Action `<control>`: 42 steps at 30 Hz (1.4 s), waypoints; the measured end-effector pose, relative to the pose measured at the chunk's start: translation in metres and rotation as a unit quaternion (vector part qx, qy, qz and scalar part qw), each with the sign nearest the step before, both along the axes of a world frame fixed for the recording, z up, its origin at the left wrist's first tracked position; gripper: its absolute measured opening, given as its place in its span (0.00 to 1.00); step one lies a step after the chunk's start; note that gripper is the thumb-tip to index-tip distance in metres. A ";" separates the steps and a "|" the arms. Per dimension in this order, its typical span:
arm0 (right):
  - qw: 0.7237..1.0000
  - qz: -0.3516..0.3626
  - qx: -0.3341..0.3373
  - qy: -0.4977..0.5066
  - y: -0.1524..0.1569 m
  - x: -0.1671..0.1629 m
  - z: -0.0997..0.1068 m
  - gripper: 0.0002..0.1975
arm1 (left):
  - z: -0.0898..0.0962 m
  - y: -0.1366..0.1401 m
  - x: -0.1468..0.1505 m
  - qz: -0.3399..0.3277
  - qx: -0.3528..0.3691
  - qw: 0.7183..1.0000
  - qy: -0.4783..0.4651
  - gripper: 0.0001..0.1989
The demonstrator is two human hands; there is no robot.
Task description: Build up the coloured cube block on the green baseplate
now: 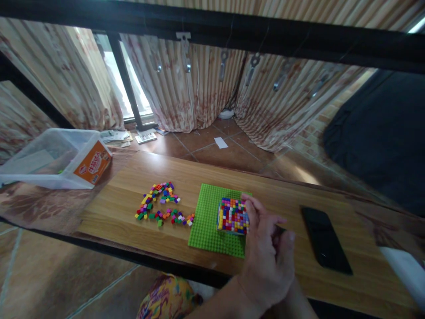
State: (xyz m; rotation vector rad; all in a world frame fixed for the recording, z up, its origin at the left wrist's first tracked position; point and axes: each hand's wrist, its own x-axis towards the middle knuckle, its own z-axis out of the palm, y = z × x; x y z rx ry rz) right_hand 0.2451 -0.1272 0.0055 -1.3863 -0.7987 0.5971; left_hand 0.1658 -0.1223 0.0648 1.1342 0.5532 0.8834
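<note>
A block of multicoloured small bricks [232,215] sits on the green baseplate [204,217], toward its right side. My left hand [264,252] reaches over the plate's right part, fingers stretched to the block's right edge and thumb held apart. Whether the fingertips press on the block or only lie beside it, I cannot tell. My right hand is mostly hidden behind the left one; its forearm [297,303] shows below, and its fingers cannot be made out clearly. Loose coloured bricks [159,215] lie scattered left of the plate, some touching its left edge.
The wooden board [113,208] carries everything, with a black phone [327,239] on its right. A clear plastic bin [49,177] with an orange label stands at the far left. A dark bar [212,33] crosses above, and curtains [212,88] hang behind. Something white [403,270] lies at the right edge.
</note>
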 end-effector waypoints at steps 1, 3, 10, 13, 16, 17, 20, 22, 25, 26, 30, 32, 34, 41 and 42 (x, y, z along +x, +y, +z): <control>1.000 -0.019 0.002 0.018 0.001 0.006 0.002 0.24 | 0.000 0.001 0.001 -0.007 -0.019 1.000 -0.008 0.10; 0.994 -0.100 -0.024 0.030 0.007 0.020 0.006 0.19 | -0.001 0.005 0.003 -0.019 -0.063 0.998 -0.014 0.11; 0.986 -0.149 0.041 0.055 0.008 0.037 0.019 0.09 | -0.003 0.034 0.007 0.018 -0.305 0.951 -0.053 0.16; 0.995 -0.078 0.068 -0.007 0.003 0.028 0.026 0.05 | -0.006 0.040 0.005 0.037 -0.356 0.931 -0.079 0.19; 0.994 -0.013 0.060 -0.093 0.001 0.020 0.034 0.05 | -0.005 0.041 0.004 0.052 -0.367 0.924 -0.095 0.19; 0.992 0.002 0.055 -0.116 0.001 0.019 0.035 0.05 | -0.005 0.041 0.005 0.056 -0.371 0.922 -0.100 0.19; 0.986 0.014 0.047 -0.159 0.000 0.019 0.037 0.07 | -0.003 0.041 0.006 0.060 -0.397 0.908 -0.118 0.19; 0.982 0.008 0.042 -0.182 0.000 0.021 0.037 0.08 | -0.002 0.041 0.006 0.056 -0.423 0.894 -0.135 0.19; 0.977 0.001 0.037 -0.210 -0.001 0.022 0.036 0.09 | -0.004 0.042 0.006 0.054 -0.453 0.874 -0.165 0.19; 0.976 0.001 0.036 -0.216 -0.002 0.022 0.036 0.09 | -0.005 0.042 0.005 0.054 -0.459 0.870 -0.172 0.19; 0.973 -0.002 0.028 -0.227 -0.004 0.023 0.036 0.07 | -0.005 0.042 0.006 0.052 -0.473 0.860 -0.183 0.17; 0.973 -0.010 0.018 -0.229 -0.005 0.024 0.035 0.05 | -0.005 0.042 0.006 0.049 -0.478 0.857 -0.186 0.17; 0.973 -0.016 0.005 -0.231 -0.005 0.025 0.035 0.04 | -0.004 0.043 0.006 0.041 -0.480 0.857 -0.183 0.17; 0.966 -0.015 -0.001 -0.259 -0.005 0.026 0.034 0.03 | -0.006 0.042 0.007 0.048 -0.458 0.874 -0.155 0.18; 0.965 -0.016 -0.004 -0.262 -0.004 0.026 0.034 0.03 | -0.007 0.042 0.007 0.054 -0.455 0.877 -0.146 0.18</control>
